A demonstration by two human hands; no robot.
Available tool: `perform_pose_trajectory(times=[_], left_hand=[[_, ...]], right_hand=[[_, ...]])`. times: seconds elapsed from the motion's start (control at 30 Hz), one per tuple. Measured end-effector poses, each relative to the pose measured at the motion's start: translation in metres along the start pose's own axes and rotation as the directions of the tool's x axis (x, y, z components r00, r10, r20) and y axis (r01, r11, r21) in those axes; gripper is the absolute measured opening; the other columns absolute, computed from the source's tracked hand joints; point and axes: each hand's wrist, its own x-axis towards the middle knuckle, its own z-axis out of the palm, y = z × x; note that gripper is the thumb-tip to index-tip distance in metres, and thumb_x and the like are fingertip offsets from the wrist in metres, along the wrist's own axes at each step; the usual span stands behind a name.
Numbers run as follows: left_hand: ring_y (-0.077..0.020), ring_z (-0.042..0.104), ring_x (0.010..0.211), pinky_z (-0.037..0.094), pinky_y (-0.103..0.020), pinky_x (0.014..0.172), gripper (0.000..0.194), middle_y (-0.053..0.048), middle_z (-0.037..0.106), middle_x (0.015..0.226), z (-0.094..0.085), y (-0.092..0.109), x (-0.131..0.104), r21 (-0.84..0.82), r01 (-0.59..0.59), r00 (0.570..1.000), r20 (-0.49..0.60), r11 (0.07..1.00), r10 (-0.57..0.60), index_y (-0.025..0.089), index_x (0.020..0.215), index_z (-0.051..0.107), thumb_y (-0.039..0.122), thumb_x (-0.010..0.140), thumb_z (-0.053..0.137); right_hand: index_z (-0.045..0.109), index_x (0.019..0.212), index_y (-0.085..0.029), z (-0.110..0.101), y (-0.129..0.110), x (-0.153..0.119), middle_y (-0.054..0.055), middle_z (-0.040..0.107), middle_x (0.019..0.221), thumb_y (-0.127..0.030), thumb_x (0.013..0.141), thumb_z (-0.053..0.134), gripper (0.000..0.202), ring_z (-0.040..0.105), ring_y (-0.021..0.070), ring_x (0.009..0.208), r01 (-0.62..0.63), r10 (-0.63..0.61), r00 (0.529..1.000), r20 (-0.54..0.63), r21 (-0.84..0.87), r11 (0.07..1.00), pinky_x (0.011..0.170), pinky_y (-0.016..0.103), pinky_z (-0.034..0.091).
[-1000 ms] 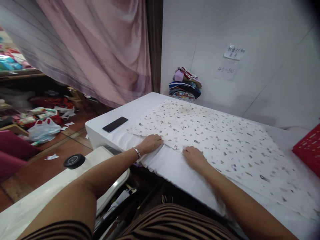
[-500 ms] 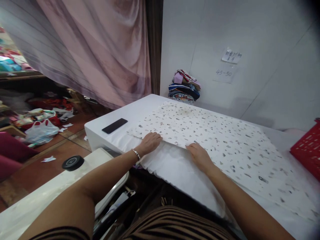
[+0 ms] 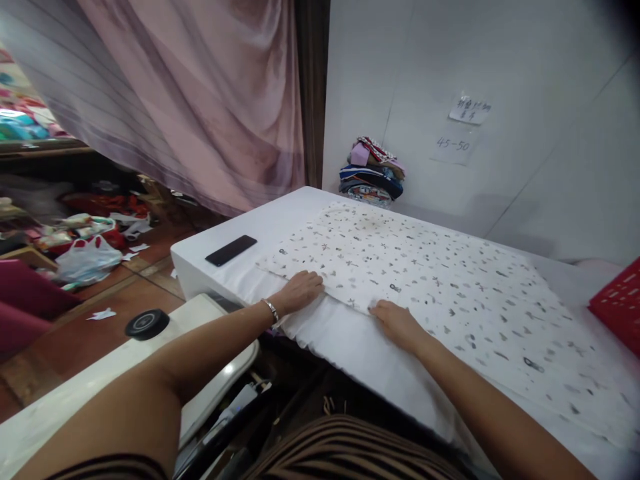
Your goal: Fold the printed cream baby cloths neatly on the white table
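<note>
A white cloth with small printed motifs [image 3: 430,280] lies spread over a white-covered table [image 3: 280,217]. Its near edge runs between my two hands. My left hand [image 3: 301,291], with a silver bracelet at the wrist, rests at this edge on the left, fingers together on the fabric. To the right, my right hand [image 3: 395,323] pinches the same edge between thumb and fingers. Underneath, a plain white cover hangs in folds over the table's front.
A black phone [image 3: 231,251] lies at the table's left end. Folded fabrics [image 3: 371,175] are stacked by the wall. A red basket [image 3: 620,303] stands at the right. Lower left is a pale machine top [image 3: 65,393] with a black round knob [image 3: 147,324].
The cloth's near edge between my hands has gone down and lies flatter on the table. My hands have lowered slightly with it. The view has shifted a little.
</note>
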Motion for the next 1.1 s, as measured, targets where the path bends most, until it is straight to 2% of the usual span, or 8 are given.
perform_pose_trajectory(times=[0.1, 0.37, 0.53, 0.67, 0.8, 0.87, 1.0, 1.1], left_hand=[[-0.0186, 0.052, 0.083, 0.036, -0.032, 0.071, 0.016, -0.004, 0.061, 0.090, 0.005, 0.006, -0.007, -0.027, 0.029, 0.999, 0.020, 0.999, -0.028, 0.017, 0.084, 0.060, 0.014, 0.089, 0.046], [-0.0164, 0.056, 0.089, 0.039, -0.031, 0.077, 0.019, -0.002, 0.064, 0.099, 0.016, 0.015, -0.018, -0.104, 0.180, 0.981, 0.090, 0.978, -0.171, 0.020, 0.097, 0.061, 0.019, 0.092, 0.043], [-0.0162, 0.057, 0.089, 0.038, -0.031, 0.078, 0.018, -0.002, 0.064, 0.101, 0.015, 0.017, -0.016, -0.127, 0.185, 0.980, 0.092, 0.974, -0.174, 0.021, 0.098, 0.060, 0.020, 0.092, 0.043], [-0.0171, 0.057, 0.088, 0.039, -0.031, 0.077, 0.016, -0.004, 0.064, 0.096, 0.013, 0.017, -0.015, -0.159, 0.197, 0.979, 0.084, 0.967, -0.186, 0.019, 0.094, 0.061, 0.018, 0.090, 0.046], [-0.0174, 0.057, 0.087, 0.041, -0.030, 0.076, 0.014, -0.005, 0.063, 0.094, 0.013, 0.017, -0.015, -0.208, 0.211, 0.977, 0.088, 0.955, -0.196, 0.018, 0.090, 0.061, 0.016, 0.088, 0.047], [-0.0170, 0.057, 0.087, 0.041, -0.029, 0.076, 0.015, -0.005, 0.063, 0.094, 0.013, 0.018, -0.016, -0.232, 0.217, 0.976, 0.079, 0.948, -0.204, 0.018, 0.089, 0.060, 0.015, 0.088, 0.046], [-0.0162, 0.057, 0.086, 0.042, -0.028, 0.074, 0.015, -0.004, 0.062, 0.096, 0.014, 0.020, -0.018, -0.275, 0.263, 0.965, 0.082, 0.925, -0.250, 0.018, 0.089, 0.059, 0.016, 0.088, 0.044], [-0.0164, 0.057, 0.087, 0.043, -0.028, 0.075, 0.015, -0.004, 0.063, 0.095, 0.017, 0.022, -0.020, -0.305, 0.287, 0.958, 0.070, 0.908, -0.280, 0.018, 0.090, 0.058, 0.016, 0.088, 0.044]], right_hand=[[0.066, 0.093, -0.021, 0.001, -0.003, 0.000, 0.006, 0.062, 0.093, -0.013, 0.089, 0.038, 0.029, 0.056, 0.0166, 0.082, 0.011, -0.017, 0.995, 0.094, 0.065, 0.998, 0.069, 0.025, 0.040], [0.066, 0.077, -0.021, -0.011, 0.000, 0.010, 0.004, 0.061, 0.083, -0.015, 0.083, 0.044, 0.024, 0.056, 0.0160, 0.075, 0.016, -0.054, 0.984, 0.172, 0.214, 0.977, 0.067, 0.027, 0.042], [0.061, 0.113, -0.021, -0.007, -0.010, 0.056, 0.007, 0.059, 0.120, -0.020, 0.088, 0.039, 0.034, 0.053, 0.0206, 0.110, 0.140, -0.145, 0.989, -0.007, 0.329, 0.934, 0.094, 0.035, 0.042], [0.051, 0.129, -0.022, 0.014, -0.006, 0.098, 0.006, 0.044, 0.141, -0.029, 0.093, 0.035, 0.040, 0.033, 0.0220, 0.133, 0.192, -0.212, 0.975, 0.060, 0.240, 0.952, 0.109, 0.042, 0.026], [0.039, 0.140, -0.020, 0.032, 0.010, 0.113, 0.008, 0.024, 0.152, -0.043, 0.095, 0.031, 0.051, 0.015, 0.0267, 0.141, -0.061, 0.051, 0.988, 0.145, 0.066, 0.996, 0.111, 0.051, 0.014], [0.032, 0.144, -0.019, 0.037, 0.013, 0.115, 0.008, 0.017, 0.154, -0.049, 0.095, 0.028, 0.058, 0.008, 0.0257, 0.142, -0.076, 0.072, 0.991, 0.114, 0.028, 0.997, 0.112, 0.050, 0.011], [0.028, 0.146, -0.022, 0.039, 0.013, 0.123, 0.005, 0.017, 0.154, -0.055, 0.094, 0.024, 0.061, 0.009, 0.0214, 0.142, 0.088, -0.093, 0.981, 0.169, 0.040, 0.995, 0.114, 0.046, 0.010], [0.032, 0.144, -0.020, 0.039, 0.015, 0.135, 0.007, 0.020, 0.153, -0.052, 0.094, 0.026, 0.060, 0.013, 0.0252, 0.141, -0.018, 0.023, 0.983, 0.182, -0.026, 1.000, 0.113, 0.050, 0.010]])
